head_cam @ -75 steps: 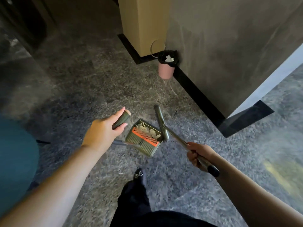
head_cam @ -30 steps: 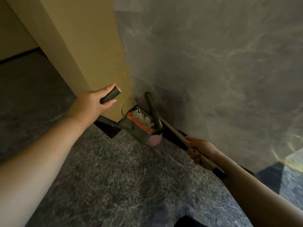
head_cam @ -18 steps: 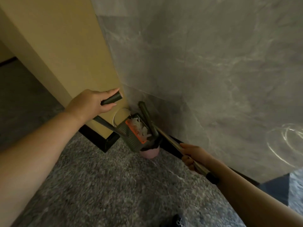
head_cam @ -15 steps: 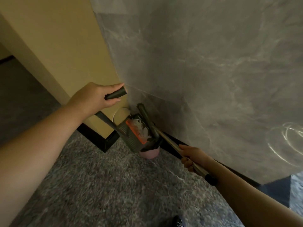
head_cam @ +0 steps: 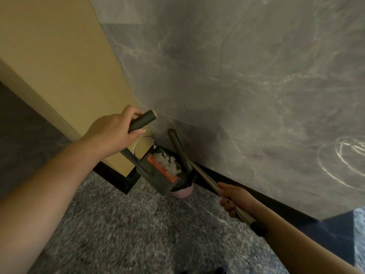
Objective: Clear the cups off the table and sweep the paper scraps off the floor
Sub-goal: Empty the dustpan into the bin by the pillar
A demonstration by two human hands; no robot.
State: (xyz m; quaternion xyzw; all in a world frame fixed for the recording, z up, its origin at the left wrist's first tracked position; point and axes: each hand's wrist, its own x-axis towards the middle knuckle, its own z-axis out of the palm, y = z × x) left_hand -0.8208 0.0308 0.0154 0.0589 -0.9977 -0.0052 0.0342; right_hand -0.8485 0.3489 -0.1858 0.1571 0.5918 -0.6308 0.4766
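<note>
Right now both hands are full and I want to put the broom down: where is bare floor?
The grey floor in front of the pink bin, out to the dark baseboard, is bare. The corner is crowded: the dustpan of paper scraps sits over the bin, the broom beside it.

Two bare forearms reach forward and down. The left hand is raised higher, fingers curled in a grip around a handle. The right hand, lower and nearer, is wrapped around a slanting pole.
</note>
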